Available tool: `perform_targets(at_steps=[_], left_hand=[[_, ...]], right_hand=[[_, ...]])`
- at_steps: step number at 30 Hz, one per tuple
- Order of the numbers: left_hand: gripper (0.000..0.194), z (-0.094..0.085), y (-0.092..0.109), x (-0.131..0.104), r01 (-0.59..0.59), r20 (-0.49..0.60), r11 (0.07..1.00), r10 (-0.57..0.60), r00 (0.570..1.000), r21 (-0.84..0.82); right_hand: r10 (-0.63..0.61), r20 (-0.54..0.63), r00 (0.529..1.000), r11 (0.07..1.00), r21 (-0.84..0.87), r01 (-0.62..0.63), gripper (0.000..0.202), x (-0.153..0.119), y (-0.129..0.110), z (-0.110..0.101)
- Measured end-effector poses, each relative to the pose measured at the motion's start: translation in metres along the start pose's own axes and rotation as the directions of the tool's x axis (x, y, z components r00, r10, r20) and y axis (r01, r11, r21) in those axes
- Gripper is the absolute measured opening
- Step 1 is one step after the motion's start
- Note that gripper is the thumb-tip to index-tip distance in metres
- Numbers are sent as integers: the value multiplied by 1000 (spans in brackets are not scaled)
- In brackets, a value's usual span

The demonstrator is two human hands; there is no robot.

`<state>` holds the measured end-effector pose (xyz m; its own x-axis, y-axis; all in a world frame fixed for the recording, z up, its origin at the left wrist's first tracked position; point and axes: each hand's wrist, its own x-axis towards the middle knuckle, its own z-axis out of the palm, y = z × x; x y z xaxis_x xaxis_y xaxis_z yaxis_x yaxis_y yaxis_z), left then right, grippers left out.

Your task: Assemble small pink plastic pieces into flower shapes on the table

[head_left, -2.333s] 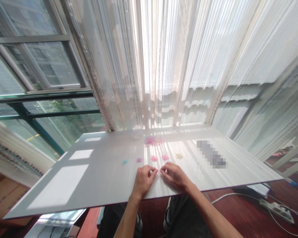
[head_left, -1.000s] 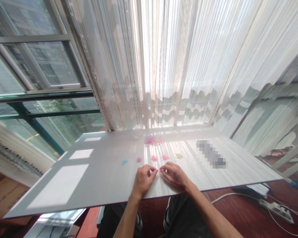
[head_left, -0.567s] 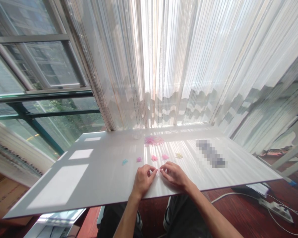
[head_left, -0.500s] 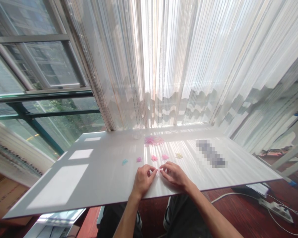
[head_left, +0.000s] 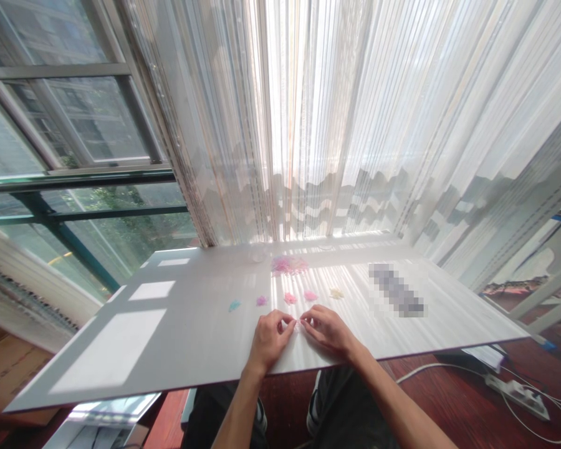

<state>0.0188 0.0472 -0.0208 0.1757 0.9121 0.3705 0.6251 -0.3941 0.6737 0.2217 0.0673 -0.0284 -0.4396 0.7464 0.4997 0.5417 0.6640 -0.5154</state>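
My left hand (head_left: 273,333) and my right hand (head_left: 326,329) meet near the front edge of the white table, thumb and forefinger pinched on each. Between the fingertips is something tiny and pale pink, too small to name. Just beyond my hands, small piles of thin coloured pieces lie in a row: a blue pile (head_left: 234,305), a purple pile (head_left: 262,300), a coral-pink pile (head_left: 290,298), a pink pile (head_left: 311,296) and a pale yellow pile (head_left: 336,292). Behind them spreads a larger, mostly pink heap (head_left: 288,265).
The white table (head_left: 191,330) stands against sheer curtains (head_left: 308,125). A clear round dish (head_left: 258,254) sits near its back edge. A blurred-out dark object (head_left: 396,290) lies to the right. A power strip (head_left: 518,396) with cables is on the floor, and a cardboard box (head_left: 14,374) at the left.
Both hands keep nearly the same pinched pose at the same spot. The piles look unchanged; the view has shifted very slightly.
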Motion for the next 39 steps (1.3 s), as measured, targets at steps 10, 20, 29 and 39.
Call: perform_targets(at_steps=[10, 20, 29, 39], left_hand=[[16, 1, -2, 0, -33, -12, 999, 32, 999, -17], [16, 3, -5, 0, -48, -28, 999, 48, 998, -2], [18, 2, -4, 1, -29, -23, 1000, 29, 999, -4], [19, 1, -3, 0, -41, -33, 999, 40, 999, -15]], right_hand=[[9, 11, 1000, 1000, -1, -9, 13, 0, 0, 0], [-5, 2, 1000, 1000, 21, 5, 13, 0, 0, -1], [3, 14, 1000, 1000, 0, -3, 12, 0, 0, 0], [10, 21, 1000, 1000, -9, -9, 14, 0, 1, 1]])
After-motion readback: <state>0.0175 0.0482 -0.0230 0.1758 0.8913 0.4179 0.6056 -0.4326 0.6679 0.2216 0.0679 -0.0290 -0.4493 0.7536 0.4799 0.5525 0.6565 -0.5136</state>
